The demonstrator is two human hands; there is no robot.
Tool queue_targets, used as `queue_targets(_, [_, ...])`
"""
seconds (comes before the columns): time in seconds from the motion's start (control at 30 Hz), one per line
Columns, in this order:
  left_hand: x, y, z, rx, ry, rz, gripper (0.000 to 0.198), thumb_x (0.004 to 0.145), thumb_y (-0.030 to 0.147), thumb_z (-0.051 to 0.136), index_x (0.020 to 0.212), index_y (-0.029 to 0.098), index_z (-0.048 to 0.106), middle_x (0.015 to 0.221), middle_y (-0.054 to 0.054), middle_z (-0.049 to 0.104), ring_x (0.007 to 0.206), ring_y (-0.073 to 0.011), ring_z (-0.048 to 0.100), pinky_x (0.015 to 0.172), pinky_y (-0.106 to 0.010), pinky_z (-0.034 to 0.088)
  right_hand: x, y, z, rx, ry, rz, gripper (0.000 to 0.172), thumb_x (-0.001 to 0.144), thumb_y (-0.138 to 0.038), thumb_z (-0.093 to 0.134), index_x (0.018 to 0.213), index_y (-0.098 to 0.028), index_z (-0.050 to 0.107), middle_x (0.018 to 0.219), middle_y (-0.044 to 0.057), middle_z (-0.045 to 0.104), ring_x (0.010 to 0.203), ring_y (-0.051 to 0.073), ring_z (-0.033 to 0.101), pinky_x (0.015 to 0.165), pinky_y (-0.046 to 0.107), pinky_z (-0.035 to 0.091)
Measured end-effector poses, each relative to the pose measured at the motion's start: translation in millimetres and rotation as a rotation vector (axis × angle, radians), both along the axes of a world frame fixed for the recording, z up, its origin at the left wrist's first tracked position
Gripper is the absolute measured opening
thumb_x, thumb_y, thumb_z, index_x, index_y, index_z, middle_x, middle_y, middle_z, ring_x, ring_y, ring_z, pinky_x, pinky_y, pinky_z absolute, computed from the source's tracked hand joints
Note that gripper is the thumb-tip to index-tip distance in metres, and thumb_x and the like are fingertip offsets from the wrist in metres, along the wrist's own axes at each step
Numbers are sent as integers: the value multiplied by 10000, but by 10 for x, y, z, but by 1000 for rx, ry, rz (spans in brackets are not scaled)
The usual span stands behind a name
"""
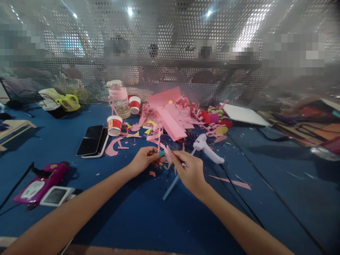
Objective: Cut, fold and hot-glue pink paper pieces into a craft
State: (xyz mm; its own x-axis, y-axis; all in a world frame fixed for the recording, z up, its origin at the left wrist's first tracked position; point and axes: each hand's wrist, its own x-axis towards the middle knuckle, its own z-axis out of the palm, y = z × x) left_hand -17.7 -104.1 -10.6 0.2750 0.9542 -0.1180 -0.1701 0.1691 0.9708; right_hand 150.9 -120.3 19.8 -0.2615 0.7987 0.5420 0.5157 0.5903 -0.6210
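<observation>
My left hand (pixel 146 161) is closed in a pinch on a narrow pink paper strip (pixel 159 140) that rises from the fingers. A small teal spot shows at its thumb tip; I cannot tell what it is. Close beside it, my right hand (pixel 189 169) is closed too, its fingertips against a pink paper piece (pixel 168 154). The curled fingers partly hide that piece. Just right of this hand lies a white glue gun (pixel 208 149), with a long translucent glue stick (pixel 170 189) running out beneath the hand.
Behind the hands is a heap of pink paper (pixel 172 122) with yellow scraps. Two paper cups (pixel 114 125) and a pink-lidded bottle (pixel 118 101) stand left of it. A black phone (pixel 90 140) and a purple device (pixel 44 182) lie farther left. A perforated metal screen (pixel 170 71) rises behind.
</observation>
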Motion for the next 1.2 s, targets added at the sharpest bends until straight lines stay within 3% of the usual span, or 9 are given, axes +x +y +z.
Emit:
queue_targets(0.2, [-7,-1,-15,-4,2,1,426,587,486,753,743,129,580,683,-43,697,554,-116,634,561,-220,486,-20,-24,-20,-90,25,39,321,916,-327,401,878,-186,686,598,20,652,427,119,552,494,243,468])
queue_targets(0.4, [-6,0,-14,-10,4,-2,424,591,491,749,743,134,579,670,-34,697,561,-116,638,562,-215,486,-28,-31,-43,-88,23,46,312,919,-310,398,987,-186,676,627,28,668,452,130,566,507,255,477])
queue_targets(0.7, [0,8,-35,-15,8,1,433,587,496,748,738,129,576,686,-41,701,561,-112,640,557,-211,488,-22,-42,-30,-9,6,34,321,933,-300,376,969,-177,670,621,35,654,466,131,568,517,245,474])
queue_targets(1.0, [-3,10,-47,3,24,-12,438,601,499,735,775,119,605,720,-49,705,561,-109,636,554,-209,487,-5,-4,-7,39,29,47,280,930,-239,403,828,-148,648,592,22,630,507,121,590,537,219,470])
queue_targets(1.2, [-1,23,-99,8,28,-10,435,606,513,725,747,131,570,709,-40,703,567,-115,644,563,-216,496,-12,3,-54,82,-39,67,247,928,-225,402,922,-149,637,613,22,640,505,121,586,551,232,480])
